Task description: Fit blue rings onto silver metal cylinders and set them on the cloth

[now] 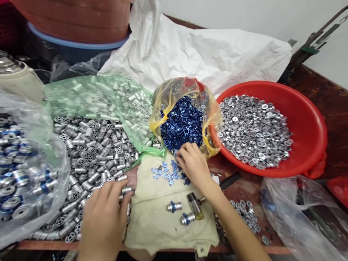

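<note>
My left hand (105, 213) is at the right edge of a heap of short silver metal cylinders (85, 143) with holed ends. Its thumb and forefinger close around one silver cylinder (126, 190). Blue metal rings (182, 123) fill an open yellow plastic bag (159, 109). At the bag's front lip is my right hand (194, 165), fingers curled and bent inward; whatever lies between the fingertips is hidden. Small blue star-shaped pieces (167, 173) lie scattered on a cream cloth (152, 225) beside that hand. Two silver-and-blue assembled parts (174, 206) rest nearer me, next to a small bottle (195, 206).
A red basin (311, 133) of silver rings (254, 133) stands right. Clear plastic (311, 215) lies in front of it. At left, a clear bag (62, 166) holds silver-and-blue parts. Green plastic (81, 94) covers some cylinders; a flask (15, 78) stands behind.
</note>
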`<state>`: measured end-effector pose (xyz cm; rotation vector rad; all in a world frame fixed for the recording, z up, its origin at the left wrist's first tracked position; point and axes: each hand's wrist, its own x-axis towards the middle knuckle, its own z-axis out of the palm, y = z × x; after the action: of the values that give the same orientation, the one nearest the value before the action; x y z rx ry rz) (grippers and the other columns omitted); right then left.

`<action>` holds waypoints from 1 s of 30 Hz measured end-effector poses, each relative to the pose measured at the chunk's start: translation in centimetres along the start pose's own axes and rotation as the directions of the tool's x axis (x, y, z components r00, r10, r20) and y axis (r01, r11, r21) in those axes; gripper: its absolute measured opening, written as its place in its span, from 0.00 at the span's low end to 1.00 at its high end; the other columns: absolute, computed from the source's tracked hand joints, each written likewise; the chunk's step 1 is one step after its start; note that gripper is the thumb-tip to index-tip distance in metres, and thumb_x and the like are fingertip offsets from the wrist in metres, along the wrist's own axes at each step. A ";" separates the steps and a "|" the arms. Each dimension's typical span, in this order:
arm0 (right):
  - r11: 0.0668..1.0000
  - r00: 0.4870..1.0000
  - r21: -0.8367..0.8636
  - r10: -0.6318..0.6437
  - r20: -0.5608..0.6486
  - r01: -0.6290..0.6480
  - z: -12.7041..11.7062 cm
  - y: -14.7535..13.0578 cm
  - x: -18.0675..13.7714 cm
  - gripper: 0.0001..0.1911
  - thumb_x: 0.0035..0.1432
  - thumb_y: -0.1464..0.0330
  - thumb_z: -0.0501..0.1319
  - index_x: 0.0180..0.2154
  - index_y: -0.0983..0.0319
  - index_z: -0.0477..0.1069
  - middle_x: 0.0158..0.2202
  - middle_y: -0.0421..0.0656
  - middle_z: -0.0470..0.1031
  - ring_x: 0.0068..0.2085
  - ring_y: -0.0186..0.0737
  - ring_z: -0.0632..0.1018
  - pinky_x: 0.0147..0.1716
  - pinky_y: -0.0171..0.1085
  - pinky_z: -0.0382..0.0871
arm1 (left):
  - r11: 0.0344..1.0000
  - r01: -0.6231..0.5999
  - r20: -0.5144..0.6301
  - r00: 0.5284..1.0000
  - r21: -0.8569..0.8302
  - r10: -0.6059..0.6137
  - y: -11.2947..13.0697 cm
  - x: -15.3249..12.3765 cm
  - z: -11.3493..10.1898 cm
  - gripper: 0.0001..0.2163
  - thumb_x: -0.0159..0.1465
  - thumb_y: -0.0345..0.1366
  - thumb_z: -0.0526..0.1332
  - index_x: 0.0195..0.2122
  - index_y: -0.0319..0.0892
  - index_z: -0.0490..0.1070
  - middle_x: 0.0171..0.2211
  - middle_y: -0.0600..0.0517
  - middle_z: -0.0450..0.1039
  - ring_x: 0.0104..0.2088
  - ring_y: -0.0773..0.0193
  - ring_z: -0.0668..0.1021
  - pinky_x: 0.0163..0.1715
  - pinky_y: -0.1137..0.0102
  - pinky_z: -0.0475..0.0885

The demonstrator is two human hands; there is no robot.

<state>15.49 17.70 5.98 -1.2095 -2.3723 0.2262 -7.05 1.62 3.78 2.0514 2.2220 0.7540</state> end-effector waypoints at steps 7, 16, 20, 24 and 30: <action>0.984 0.997 0.171 -0.044 -0.058 0.054 -0.9 -3.7 -5.7 0.05 0.67 0.76 0.59 0.42 0.61 0.69 0.42 0.47 0.77 0.47 0.44 0.75 0.48 0.42 0.72 | 0.967 -0.054 0.132 0.991 0.251 0.021 -2.0 0.9 0.0 0.10 0.70 0.37 0.56 0.44 0.41 0.77 0.36 0.44 0.76 0.37 0.46 0.74 0.37 0.56 0.68; 0.920 0.991 0.389 0.100 -0.090 -0.057 -1.6 -5.3 -10.6 0.16 0.65 0.79 0.60 0.52 0.58 0.71 0.46 0.46 0.78 0.49 0.44 0.76 0.49 0.42 0.73 | 0.970 -0.092 0.134 0.989 0.225 0.063 -1.6 2.6 0.3 0.07 0.69 0.34 0.58 0.41 0.40 0.76 0.39 0.42 0.77 0.39 0.43 0.75 0.36 0.55 0.69; 0.826 0.979 0.559 0.165 -0.120 -0.071 -1.6 -7.8 -11.9 0.20 0.64 0.79 0.61 0.54 0.55 0.72 0.48 0.45 0.79 0.50 0.43 0.77 0.50 0.41 0.73 | 0.951 -0.125 0.006 0.991 -0.282 0.132 1.5 -0.1 0.0 0.07 0.71 0.34 0.56 0.49 0.45 0.70 0.43 0.48 0.79 0.44 0.53 0.80 0.43 0.62 0.74; 0.735 0.973 0.669 0.217 -0.083 -0.107 -1.4 -9.3 -12.1 0.21 0.65 0.79 0.61 0.54 0.54 0.74 0.49 0.45 0.79 0.51 0.40 0.79 0.50 0.38 0.74 | 0.764 0.052 0.229 0.965 -0.643 0.127 5.3 -2.3 -0.1 0.09 0.71 0.32 0.57 0.50 0.50 0.69 0.43 0.54 0.81 0.43 0.62 0.83 0.41 0.73 0.77; 0.550 0.896 0.761 0.433 0.093 -0.344 -1.8 -8.7 -13.3 0.09 0.61 0.73 0.66 0.43 0.56 0.80 0.38 0.42 0.80 0.40 0.40 0.81 0.39 0.35 0.76 | 0.637 0.117 0.233 0.967 -0.762 0.101 6.9 -3.4 1.2 0.10 0.69 0.28 0.57 0.47 0.50 0.71 0.42 0.52 0.80 0.44 0.61 0.83 0.43 0.72 0.79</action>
<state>16.74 1.77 6.27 -1.2169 -1.5427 1.1616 0.18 -1.06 4.23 1.5593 1.3682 1.1119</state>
